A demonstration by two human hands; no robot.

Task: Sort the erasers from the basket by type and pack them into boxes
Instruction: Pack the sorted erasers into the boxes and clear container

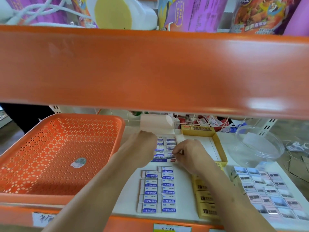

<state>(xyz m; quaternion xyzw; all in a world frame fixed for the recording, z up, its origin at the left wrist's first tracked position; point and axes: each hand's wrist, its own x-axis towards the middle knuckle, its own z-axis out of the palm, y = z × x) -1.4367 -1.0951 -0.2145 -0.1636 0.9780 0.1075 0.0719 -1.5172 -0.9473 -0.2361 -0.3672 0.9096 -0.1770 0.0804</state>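
Observation:
An open white box [164, 160] on the shelf holds rows of blue-and-white erasers [170, 140]. My left hand [145, 142] rests curled over the box's left side, its fingers hidden from me. My right hand [189, 152] pinches one blue-and-white eraser [170, 154] at the box's right front. Two columns of the same erasers [158, 191] lie on the shelf in front of the box. Yellow erasers [204, 198] lie in a column to the right. Pastel picture erasers [270, 191] fill a box at the far right. The orange perforated basket [55, 148] stands at the left.
An open yellow box [219, 148] sits behind my right hand. A clear plastic bowl [260, 144] stands at the back right. The orange shelf [150, 69] above blocks the upper view. A wire bin of red-and-white packs [207, 122] is at the back.

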